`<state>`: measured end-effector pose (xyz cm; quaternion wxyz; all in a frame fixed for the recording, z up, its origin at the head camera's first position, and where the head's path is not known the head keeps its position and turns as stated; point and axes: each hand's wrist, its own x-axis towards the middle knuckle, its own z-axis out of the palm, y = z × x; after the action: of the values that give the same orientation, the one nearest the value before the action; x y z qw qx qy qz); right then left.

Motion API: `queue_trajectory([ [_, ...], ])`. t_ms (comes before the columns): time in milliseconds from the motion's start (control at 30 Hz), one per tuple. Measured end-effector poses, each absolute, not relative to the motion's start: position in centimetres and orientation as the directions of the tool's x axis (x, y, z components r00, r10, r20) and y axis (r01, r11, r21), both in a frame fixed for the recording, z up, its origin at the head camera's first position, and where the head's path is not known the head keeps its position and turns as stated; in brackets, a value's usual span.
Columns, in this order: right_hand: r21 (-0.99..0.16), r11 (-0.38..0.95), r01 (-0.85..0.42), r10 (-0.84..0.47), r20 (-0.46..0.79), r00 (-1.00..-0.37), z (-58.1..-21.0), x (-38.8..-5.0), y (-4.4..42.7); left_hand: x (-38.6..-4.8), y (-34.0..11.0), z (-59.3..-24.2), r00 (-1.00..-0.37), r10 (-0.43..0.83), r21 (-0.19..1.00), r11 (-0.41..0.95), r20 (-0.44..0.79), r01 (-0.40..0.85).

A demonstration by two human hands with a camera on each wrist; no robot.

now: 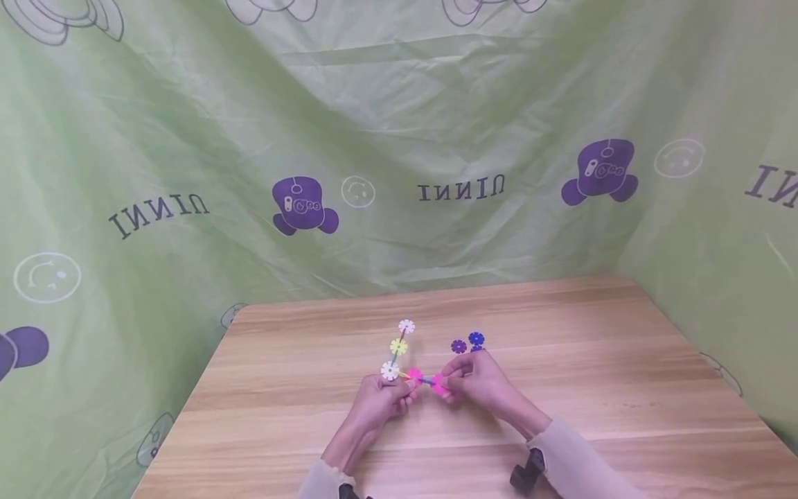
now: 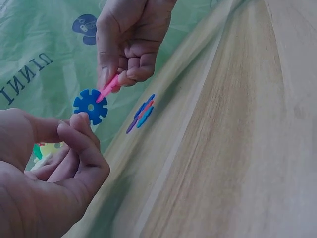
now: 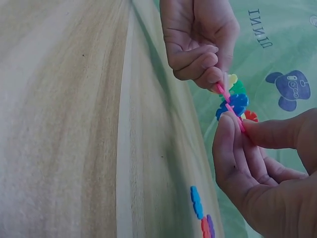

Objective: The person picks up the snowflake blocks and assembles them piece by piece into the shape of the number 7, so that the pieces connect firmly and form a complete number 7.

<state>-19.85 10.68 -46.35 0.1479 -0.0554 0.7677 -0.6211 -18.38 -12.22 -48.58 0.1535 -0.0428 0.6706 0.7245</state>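
Note:
A chain of notched plastic discs hangs between the two hands. My left hand (image 1: 382, 400) pinches a pink disc (image 1: 415, 375) beside a white disc (image 1: 389, 371); from there the chain runs up through a yellow disc (image 1: 398, 346) to another white one (image 1: 406, 326). My right hand (image 1: 483, 383) pinches a second pink disc (image 1: 439, 385) at the chain's other end. Between the pink discs sits a blue disc (image 2: 90, 107), face-on in the left wrist view and touching the pink disc there. In the right wrist view both pink pieces meet the blue disc (image 3: 237, 103).
Beyond my right hand a purple disc (image 1: 458, 346) and a blue disc (image 1: 476, 338) lie on the wooden table (image 1: 280, 416), with another partly hidden by that hand. Green printed cloth (image 1: 386, 138) stands behind the table.

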Motion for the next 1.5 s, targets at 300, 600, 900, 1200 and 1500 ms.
queue_trajectory([
  [300,-0.984,0.118,0.136,-0.26,-0.163,-0.952,-46.6,-20.0,10.3,-18.1,-11.5,-48.8,-0.951,0.204,0.963,-0.09,-0.232,-0.254],
  [600,-0.99,0.099,0.102,-0.248,-0.124,-0.961,-46.6,-19.9,9.3,-17.8,-10.2,-49.0,-0.944,0.25,0.963,-0.109,-0.214,-0.247],
  [900,-0.991,0.1,0.09,-0.293,-0.116,-0.949,-46.7,-20.1,9.4,-17.9,-10.4,-49.1,-0.944,0.233,0.957,-0.116,-0.234,-0.266],
  [1200,-0.972,0.231,0.034,-0.19,-0.08,-0.979,-45.7,-21.7,12.4,-17.9,-10.9,-48.7,-0.952,0.196,0.959,-0.112,-0.236,-0.261],
  [1500,-0.879,0.477,-0.009,-0.102,-0.046,-0.994,-45.0,-23.3,15.9,-17.9,-11.5,-48.4,-0.949,0.186,0.954,-0.109,-0.255,-0.278],
])
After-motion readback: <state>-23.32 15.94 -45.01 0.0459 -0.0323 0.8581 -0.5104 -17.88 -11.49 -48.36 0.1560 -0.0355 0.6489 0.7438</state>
